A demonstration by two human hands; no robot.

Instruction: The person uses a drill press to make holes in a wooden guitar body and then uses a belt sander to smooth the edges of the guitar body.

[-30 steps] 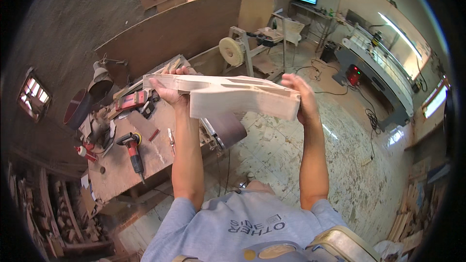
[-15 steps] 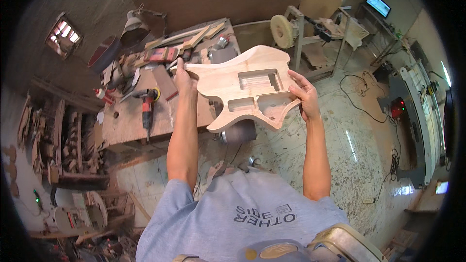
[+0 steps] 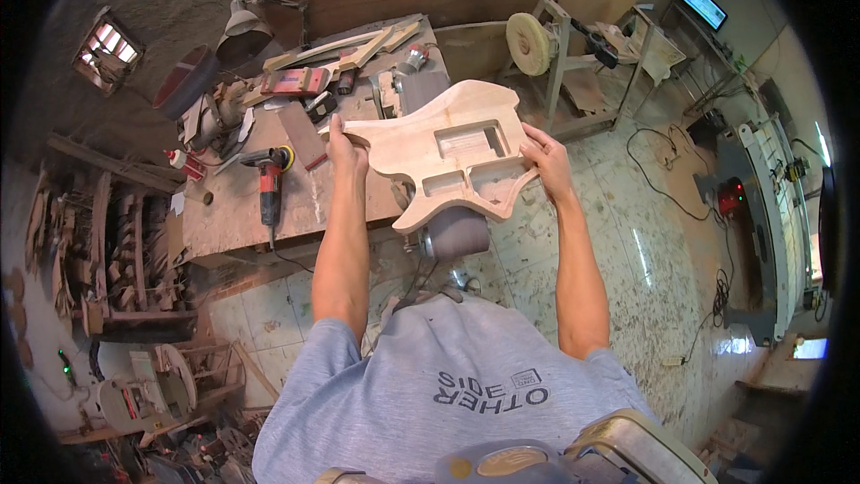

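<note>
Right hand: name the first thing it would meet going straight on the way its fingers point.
The wooden guitar body, whose edge the right hand grips; what would come after it is hard to judge, since depth is unclear.

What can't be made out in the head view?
All in the head view:
- Underside of the guitar body: faces away.
- Most fingers of the left hand: behind the guitar body.
- Right hand, any part underneath: hidden by the guitar body.
- Drum, upper edge: behind the guitar body.
- Monitor content: too small.
</note>
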